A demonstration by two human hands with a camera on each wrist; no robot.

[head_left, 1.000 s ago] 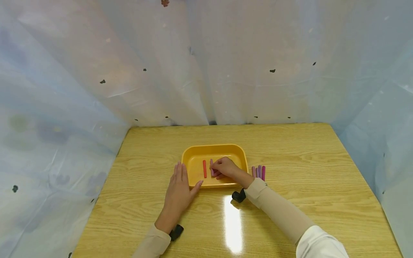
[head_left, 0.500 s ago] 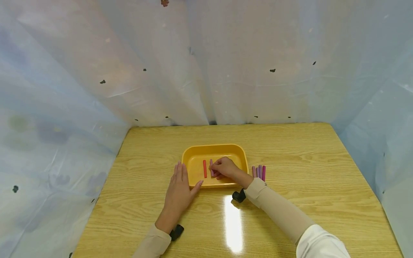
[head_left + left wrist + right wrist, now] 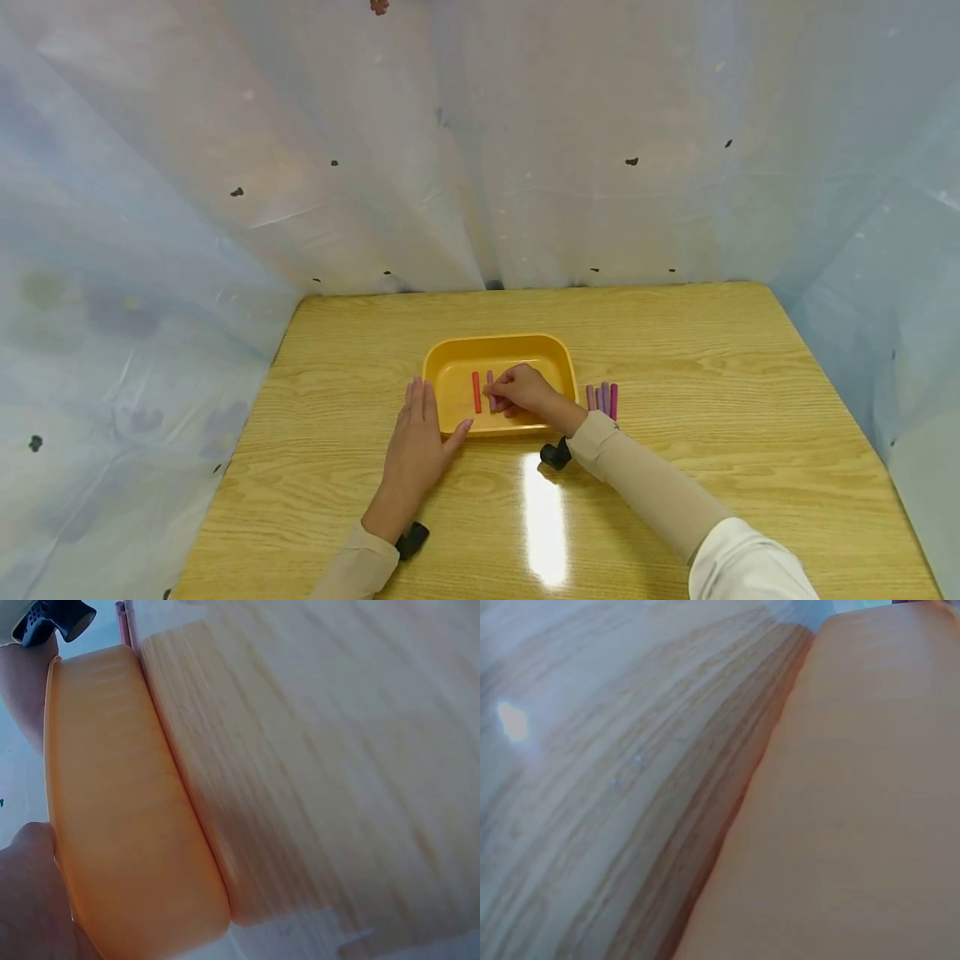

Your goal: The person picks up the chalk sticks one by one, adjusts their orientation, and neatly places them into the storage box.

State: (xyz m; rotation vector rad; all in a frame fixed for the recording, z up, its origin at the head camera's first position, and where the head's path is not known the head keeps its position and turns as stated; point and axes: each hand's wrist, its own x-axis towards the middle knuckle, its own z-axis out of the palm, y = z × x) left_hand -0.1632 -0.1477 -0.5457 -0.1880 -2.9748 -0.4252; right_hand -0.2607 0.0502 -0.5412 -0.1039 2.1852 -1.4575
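Observation:
A yellow tray (image 3: 450, 342) stands on the wooden table. Inside it a red stick (image 3: 476, 392) and a thin purple stick (image 3: 490, 377) lie side by side, a small gap between them; their exact kind is too small to tell. My right hand (image 3: 522, 389) reaches over the front right of the tray and pinches the purple stick, covering part of it. With straight fingers, my left hand (image 3: 414, 442) rests against the tray's front left corner, thumb at the front rim. In the left wrist view, part of that hand (image 3: 34, 892) touches the tray wall (image 3: 139, 802).
Several pink and purple sticks (image 3: 604, 398) lie in a row to the right of the tray, partly hidden by the right sleeve (image 3: 637, 479). The tray's outer wall (image 3: 847, 787) fills the right side of the right wrist view. A pale sheet (image 3: 487, 150) hangs behind the table.
Almost nothing differs: the right fingers stay at the purple stick with a very slight shift to the left, and the left hand keeps its place. The head view shifts slightly.

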